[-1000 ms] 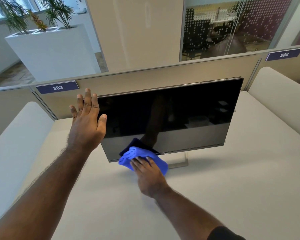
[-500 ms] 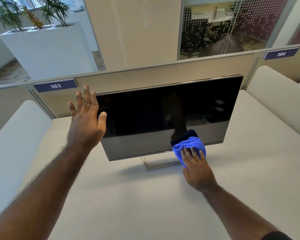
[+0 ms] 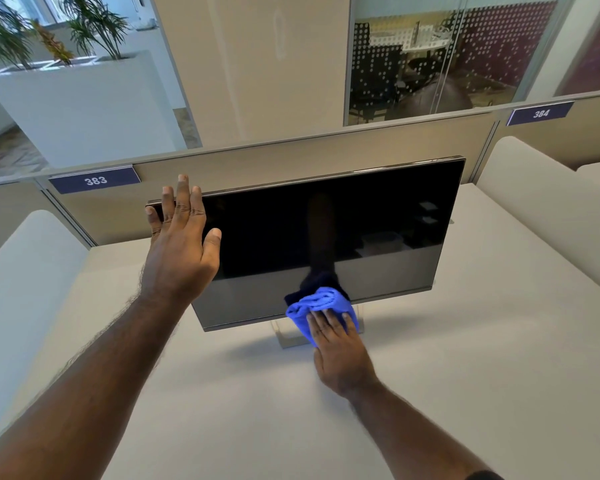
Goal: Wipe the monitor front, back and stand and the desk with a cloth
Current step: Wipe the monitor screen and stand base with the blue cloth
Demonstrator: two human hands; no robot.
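At nine o'clock the left hand (image 3: pixel 181 247) lies flat on the upper left corner of the black flat-panel monitor (image 3: pixel 326 237), fingers straight and slightly spread, likely steadying it against the wiping push. Toward six o'clock, the right hand (image 3: pixel 340 351) presses the bunched blue microfibre cloth (image 3: pixel 317 303) onto the screen's lower edge, fingers (image 3: pixel 326 322) extended together; the monitor stands on the pale beige desk (image 3: pixel 465 375).

Blue cloth (image 3: pixel 321 304), black monitor (image 3: pixel 326 230), beige desk (image 3: pixel 465 375)
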